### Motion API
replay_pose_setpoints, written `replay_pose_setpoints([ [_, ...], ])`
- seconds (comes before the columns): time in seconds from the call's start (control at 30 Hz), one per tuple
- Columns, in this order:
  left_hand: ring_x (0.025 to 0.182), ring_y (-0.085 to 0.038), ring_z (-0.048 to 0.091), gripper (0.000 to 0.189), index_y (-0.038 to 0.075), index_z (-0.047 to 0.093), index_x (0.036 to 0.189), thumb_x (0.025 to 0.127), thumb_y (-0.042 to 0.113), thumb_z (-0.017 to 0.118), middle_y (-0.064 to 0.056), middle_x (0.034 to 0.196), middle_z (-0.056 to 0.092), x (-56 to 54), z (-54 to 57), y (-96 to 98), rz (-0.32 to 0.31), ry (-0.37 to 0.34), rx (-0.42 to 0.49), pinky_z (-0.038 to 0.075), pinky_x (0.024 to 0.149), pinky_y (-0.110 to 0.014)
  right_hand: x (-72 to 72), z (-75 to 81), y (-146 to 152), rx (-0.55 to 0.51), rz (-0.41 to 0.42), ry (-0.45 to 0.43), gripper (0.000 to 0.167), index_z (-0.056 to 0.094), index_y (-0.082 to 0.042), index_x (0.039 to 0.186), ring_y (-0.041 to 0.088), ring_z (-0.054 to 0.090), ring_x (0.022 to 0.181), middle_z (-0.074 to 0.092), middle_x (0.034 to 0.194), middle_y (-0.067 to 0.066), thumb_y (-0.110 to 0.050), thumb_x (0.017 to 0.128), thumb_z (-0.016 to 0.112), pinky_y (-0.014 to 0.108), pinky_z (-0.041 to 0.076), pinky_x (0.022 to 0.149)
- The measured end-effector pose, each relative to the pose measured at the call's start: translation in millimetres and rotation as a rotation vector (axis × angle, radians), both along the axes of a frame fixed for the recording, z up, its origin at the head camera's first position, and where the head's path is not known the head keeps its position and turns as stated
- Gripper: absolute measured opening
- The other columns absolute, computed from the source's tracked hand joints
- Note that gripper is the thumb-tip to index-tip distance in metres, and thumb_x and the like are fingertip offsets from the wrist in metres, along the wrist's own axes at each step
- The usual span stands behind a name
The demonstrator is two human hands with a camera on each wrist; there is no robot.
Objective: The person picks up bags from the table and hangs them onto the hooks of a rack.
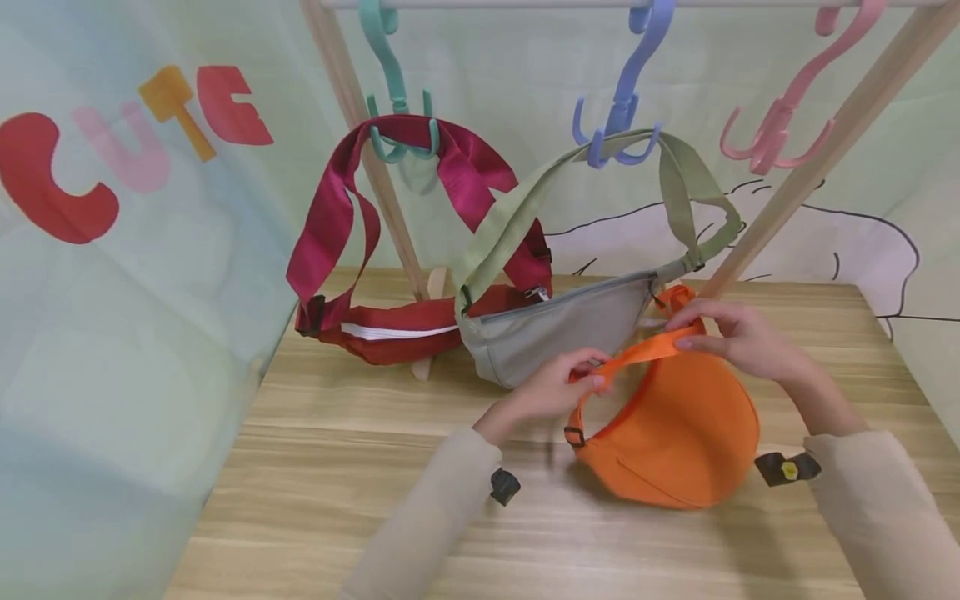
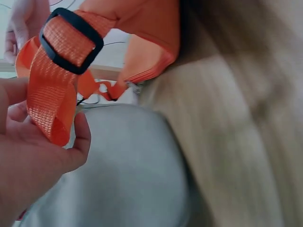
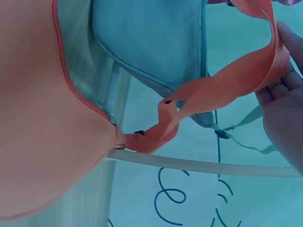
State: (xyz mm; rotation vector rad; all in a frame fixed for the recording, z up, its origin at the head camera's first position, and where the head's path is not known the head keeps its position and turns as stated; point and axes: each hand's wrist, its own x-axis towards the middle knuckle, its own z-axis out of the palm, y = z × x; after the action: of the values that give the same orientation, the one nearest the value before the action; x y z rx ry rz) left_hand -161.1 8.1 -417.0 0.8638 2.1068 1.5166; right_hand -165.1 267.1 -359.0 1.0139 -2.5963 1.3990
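Both sets of fingers are on it here, left hand [image 1: 555, 385] and right hand [image 1: 750, 337] pinching the orange strap [image 1: 648, 348], the orange bag [image 1: 693, 433] just in front of the gray bag [image 1: 555, 325] at the bench [image 1: 337, 500], letters [image 1: 176, 104] reading CUTE at left.

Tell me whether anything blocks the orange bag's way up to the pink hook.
Possibly. In the head view, the wooden post on the right crosses the line from the orange bag to the bare pink hook, and a pale green strap loops close by. Whether either truly obstructs depends on depth, which isn't clear.
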Motion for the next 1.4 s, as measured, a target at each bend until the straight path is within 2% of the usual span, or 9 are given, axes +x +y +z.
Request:
replay_pose_setpoints([
  [0.1, 0.086, -0.024, 0.063, 0.027, -0.003, 0.051, 0.119, 0.092, 0.002, 0.050, -0.019, 0.093, 0.065, -2.4, 9.3, -1.5, 0.017, -0.016, 0.029, 0.045, 0.066, -0.019, 1.0, 4.5, 1, 0.005, 0.001, 0.007, 0.027, 0.064, -0.001, 0.094, 0.008, 0.050, 0.085, 0.061, 0.088, 0.001, 0.016, 0.073, 0.065, 0.014, 0.039, 0.080],
  [0.3, 0.080, -0.020, 0.061, 0.025, 0.000, 0.054, 0.116, 0.093, 0.008, 0.052, -0.017, 0.084, 0.064, -5.4, 24.3, -1.7, 0.082, 0.007, 0.068, 0.046, 0.069, -0.021, 2.0, 11.3, 3, -0.005, 0.025, 0.056, 0.031, 0.064, -0.001, 0.094, 0.010, 0.050, 0.081, 0.061, 0.085, 0.002, 0.018, 0.070, 0.066, 0.014, 0.041, 0.076],
  [0.33, 0.079, -0.019, 0.060, 0.024, 0.001, 0.055, 0.115, 0.093, 0.010, 0.052, -0.015, 0.083, 0.064, -5.7, 26.3, -1.3, 0.093, 0.002, 0.073, 0.047, 0.073, -0.023, 2.2, 12.3, 3, -0.002, 0.026, 0.061, 0.032, 0.064, -0.001, 0.095, 0.010, 0.050, 0.081, 0.061, 0.085, 0.002, 0.019, 0.069, 0.067, 0.014, 0.041, 0.075],
  [0.47, 0.075, -0.013, 0.059, 0.024, 0.003, 0.057, 0.114, 0.092, 0.014, 0.054, -0.013, 0.082, 0.062, -6.2, 33.3, -0.2, 0.118, -0.039, 0.099, 0.050, 0.075, -0.029, 4.0, 16.2, 4, 0.025, 0.021, 0.066, 0.034, 0.064, -0.002, 0.097, 0.009, 0.049, 0.081, 0.059, 0.085, 0.001, 0.018, 0.069, 0.067, 0.014, 0.041, 0.075],
  [0.67, 0.075, -0.009, 0.061, 0.026, 0.006, 0.057, 0.115, 0.092, 0.019, 0.055, -0.009, 0.084, 0.062, -5.7, 43.0, -0.3, 0.156, -0.061, 0.110, 0.049, 0.068, -0.021, 5.7, 20.9, 7, 0.059, 0.025, 0.071, 0.034, 0.064, -0.004, 0.097, 0.009, 0.050, 0.083, 0.060, 0.087, 0.000, 0.016, 0.070, 0.068, 0.013, 0.041, 0.078],
  [0.87, 0.076, -0.010, 0.060, 0.027, 0.009, 0.057, 0.116, 0.093, 0.022, 0.055, -0.005, 0.081, 0.064, -7.6, 51.4, -2.5, 0.161, 0.070, 0.064, 0.043, 0.060, -0.020, 6.2, 23.1, 12, 0.064, 0.057, 0.064, 0.034, 0.064, -0.002, 0.097, 0.007, 0.055, 0.082, 0.063, 0.088, 0.000, 0.016, 0.069, 0.069, 0.012, 0.043, 0.079],
  [1.07, 0.076, -0.013, 0.057, 0.027, 0.008, 0.057, 0.116, 0.092, 0.021, 0.056, -0.006, 0.085, 0.063, -9.4, 60.7, -4.5, 0.143, 0.184, 0.024, 0.040, 0.062, -0.021, 6.8, 25.5, 18, 0.107, 0.105, 0.045, 0.033, 0.064, -0.003, 0.095, 0.006, 0.055, 0.081, 0.063, 0.088, -0.002, 0.016, 0.068, 0.069, 0.011, 0.042, 0.079],
  [1.2, 0.077, -0.010, 0.051, 0.028, 0.011, 0.058, 0.117, 0.092, 0.023, 0.056, -0.001, 0.092, 0.062, -10.0, 66.6, -7.0, 0.146, 0.275, -0.016, 0.040, 0.068, -0.020, 7.4, 28.0, 22, 0.169, 0.090, 0.019, 0.030, 0.065, -0.005, 0.096, 0.006, 0.054, 0.078, 0.063, 0.089, -0.004, 0.011, 0.071, 0.070, 0.012, 0.043, 0.073],
  [1.4, 0.073, -0.010, 0.049, 0.027, 0.011, 0.058, 0.116, 0.092, 0.023, 0.056, 0.000, 0.096, 0.062, -11.4, 74.9, -12.7, 0.179, 0.312, -0.016, 0.039, 0.067, -0.021, 7.6, 27.7, 29, 0.156, 0.128, -0.048, 0.024, 0.063, -0.006, 0.092, 0.009, 0.053, 0.070, 0.061, 0.080, 0.003, 0.010, 0.075, 0.067, 0.018, 0.043, 0.063],
])
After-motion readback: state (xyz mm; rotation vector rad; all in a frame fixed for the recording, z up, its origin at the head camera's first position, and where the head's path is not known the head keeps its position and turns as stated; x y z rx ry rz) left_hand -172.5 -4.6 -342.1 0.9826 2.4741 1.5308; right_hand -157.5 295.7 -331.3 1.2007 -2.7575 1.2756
